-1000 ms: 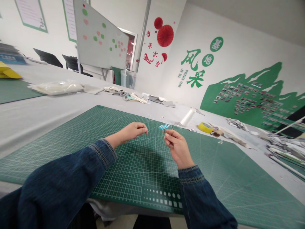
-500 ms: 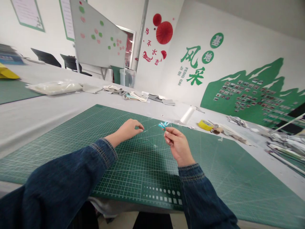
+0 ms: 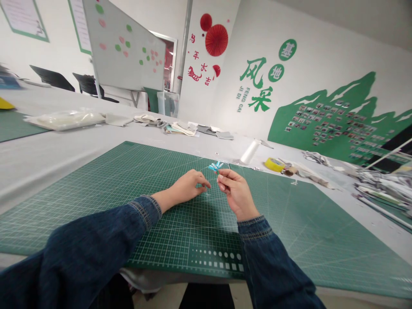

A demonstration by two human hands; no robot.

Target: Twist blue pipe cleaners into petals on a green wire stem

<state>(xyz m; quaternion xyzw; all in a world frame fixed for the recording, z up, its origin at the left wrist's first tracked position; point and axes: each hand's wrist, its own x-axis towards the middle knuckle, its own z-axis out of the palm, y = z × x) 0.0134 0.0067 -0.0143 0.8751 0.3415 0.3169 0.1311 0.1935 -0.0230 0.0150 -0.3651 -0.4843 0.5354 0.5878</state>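
Note:
A small light-blue flower-like piece (image 3: pixel 216 165) with a short green stem stands upright over the far part of the green cutting mat (image 3: pixel 277 240). Thumb and fingertips of my right hand (image 3: pixel 236 191) pinch it by the stem, below the blue loops. My left hand (image 3: pixel 188 186) hovers just left of it, fingers loosely bent and a little apart, with nothing visible in them. Its fingertips are close to the stem but do not appear to touch it.
Beyond the mat lie a white roll (image 3: pixel 250 152), a yellow tape roll (image 3: pixel 274 164) and several fabric scraps (image 3: pixel 183 128). A clear plastic packet (image 3: pixel 66 120) rests at the left. Piled cloth and strips (image 3: pixel 386 189) lie at the right edge.
My left hand has come right and slightly nearer to me, closer to my right hand. My right hand still pinches the blue flower. The view has shifted a little.

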